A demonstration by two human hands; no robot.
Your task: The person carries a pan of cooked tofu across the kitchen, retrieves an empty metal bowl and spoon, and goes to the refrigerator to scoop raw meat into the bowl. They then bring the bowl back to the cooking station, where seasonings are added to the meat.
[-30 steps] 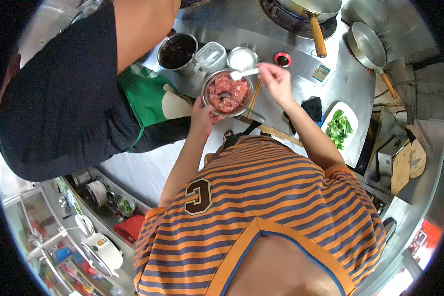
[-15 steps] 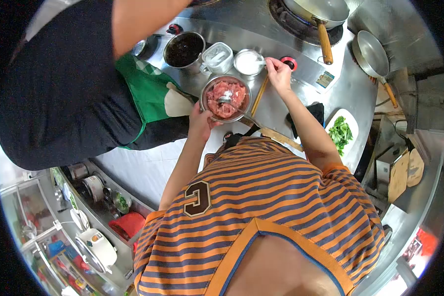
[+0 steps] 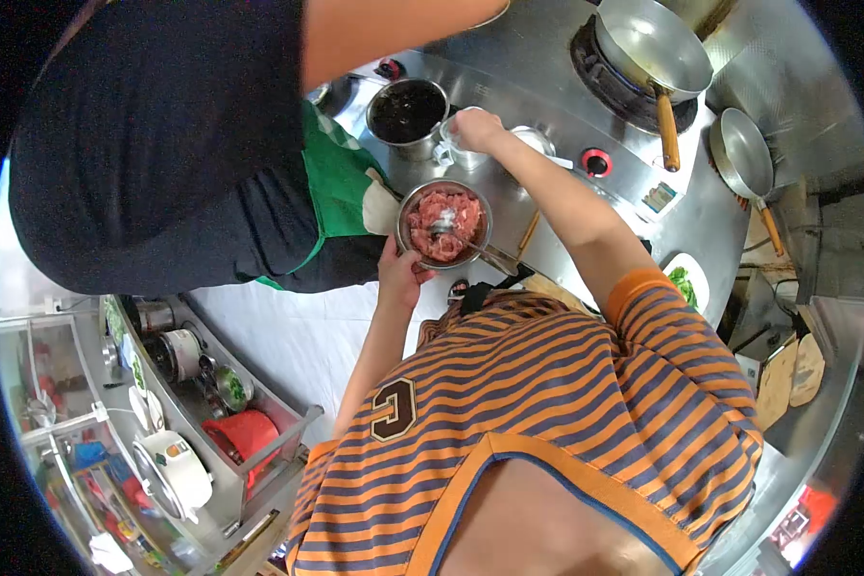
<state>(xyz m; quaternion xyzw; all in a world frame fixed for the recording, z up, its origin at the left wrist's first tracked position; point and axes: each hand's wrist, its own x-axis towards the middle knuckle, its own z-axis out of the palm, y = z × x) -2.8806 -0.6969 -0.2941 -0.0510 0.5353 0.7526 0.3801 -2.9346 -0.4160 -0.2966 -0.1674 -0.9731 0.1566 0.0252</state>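
My left hand [image 3: 402, 274] grips the lower left rim of a metal bowl [image 3: 402, 209]. In the bowl lies raw sliced meat [image 3: 461, 213] with some white powder on top. A metal ladle [image 3: 441, 228] rests in the meat, its handle running out over the lower right rim. My right hand [image 3: 477, 129] is curled over a clear plastic container [image 3: 465, 156]; its fingertips and whatever they hold are hidden. Just right of it, partly behind my forearm, stands a bowl of white powder [image 3: 532, 139] with a white spoon [image 3: 556, 162] lying in it.
A pot of dark liquid [image 3: 408, 113] stands left of the container. Close on my left is another person in a black shirt and green apron [image 3: 341, 187], an arm reaching across the top. Pans [image 3: 653, 48] with wooden handles and a plate of greens [image 3: 683, 279] are at right.
My right hand has left the white spoon in the powder bowl and moved left to the clear container. My left hand still holds the meat bowl. The view has shifted slightly.
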